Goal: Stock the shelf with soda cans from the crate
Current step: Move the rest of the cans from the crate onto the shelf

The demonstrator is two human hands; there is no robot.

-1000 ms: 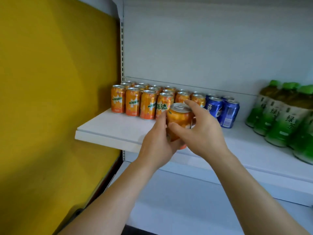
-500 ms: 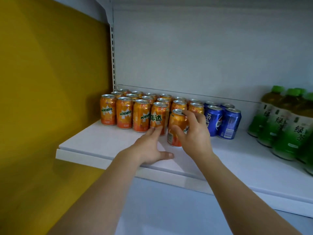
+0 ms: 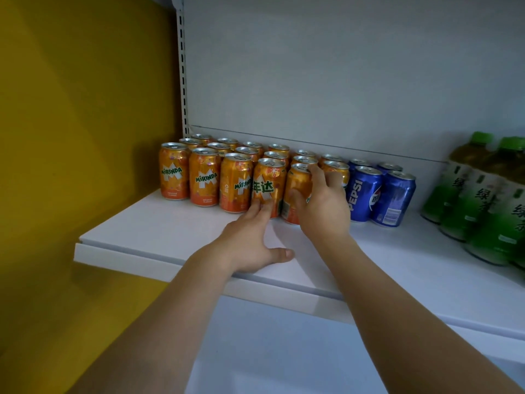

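**Orange can going into the front row**

Orange can [image 3: 295,191] is standing on the white shelf [image 3: 159,234], the right hand [image 3: 324,206] gripping it. The left hand [image 3: 250,243] is lying flat, fingers touching the neighbouring can [image 3: 267,186]. Blue cans [image 3: 377,194] are standing just right.

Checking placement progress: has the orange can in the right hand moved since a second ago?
Yes. The orange Mirinda can went from held in front of the shelf edge, back and down into the front row beside the Chinese-label can, right hand gripping it.
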